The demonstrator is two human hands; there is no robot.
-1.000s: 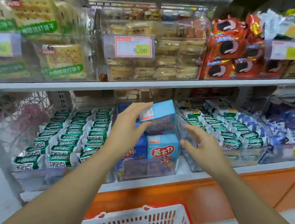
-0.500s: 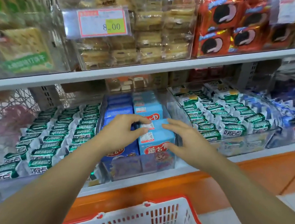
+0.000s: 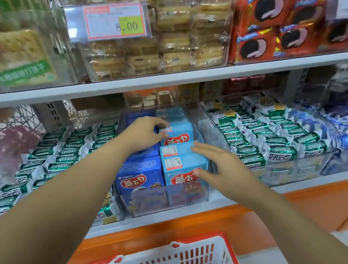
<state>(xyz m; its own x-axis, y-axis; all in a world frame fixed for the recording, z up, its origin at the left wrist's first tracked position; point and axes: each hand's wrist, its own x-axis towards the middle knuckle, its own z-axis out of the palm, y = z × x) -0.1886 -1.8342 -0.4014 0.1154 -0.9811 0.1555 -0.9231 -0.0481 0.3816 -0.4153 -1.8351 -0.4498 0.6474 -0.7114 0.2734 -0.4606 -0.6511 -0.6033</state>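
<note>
**A:** Where are the hands?

**B:** Both reach into a clear bin [image 3: 151, 203] on the lower shelf, at the picture's centre. The left hand [image 3: 144, 133] grips the rear light-blue box [image 3: 179, 132], with curled fingers on its top left corner and the thumb lower on its left edge. The box sits at 3 o'clock from those fingertips.

**A:** And the other hand?

**B:** The right hand [image 3: 227, 168] lies flat, fingers straight and together, pointing toward 10 o'clock along the right side of the front light-blue box [image 3: 182, 169]. Its thumb touches that box's face (just above the red logo).

**A:** How does the gripped box stand?

**B:** Upright and higher than the row, with its logo face toward 6 o'clock. Its taller side runs roughly 12 to 6. Dark blue boxes [image 3: 142, 171] stand at its 8 o'clock, green-and-white packets [image 3: 276, 144] at 3 o'clock, and a white basket [image 3: 176, 263] at 6 o'clock.
</note>
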